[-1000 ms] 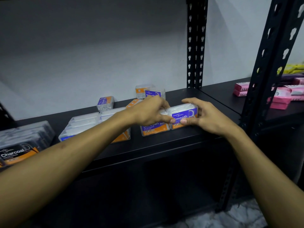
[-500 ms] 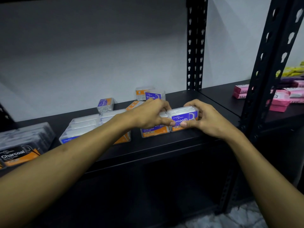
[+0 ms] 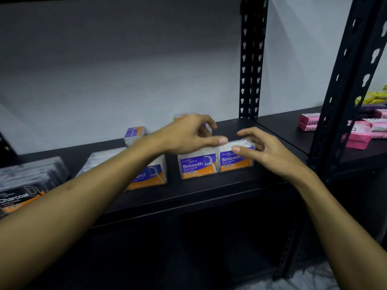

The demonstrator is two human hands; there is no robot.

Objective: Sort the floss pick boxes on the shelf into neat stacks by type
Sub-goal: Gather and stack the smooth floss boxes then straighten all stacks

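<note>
Clear plastic Smooth boxes (image 3: 198, 164) (image 3: 236, 159) are set side by side, touching, at the shelf (image 3: 209, 191) front. Left hand (image 3: 188, 135) and right hand (image 3: 263, 151) are held above them, fingers apart, nothing gripped. A careless brush could nudge either box off the edge.

Stockroom: slotted metal shelving (image 3: 252, 59) holding boxed goods (image 3: 198, 165).

Two upright Smooth boxes (image 3: 198, 164), touching

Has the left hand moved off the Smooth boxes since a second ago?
Yes. The left hand has lifted up and back toward the wall, uncovering the left Smooth box, which stands on the shelf.
</note>
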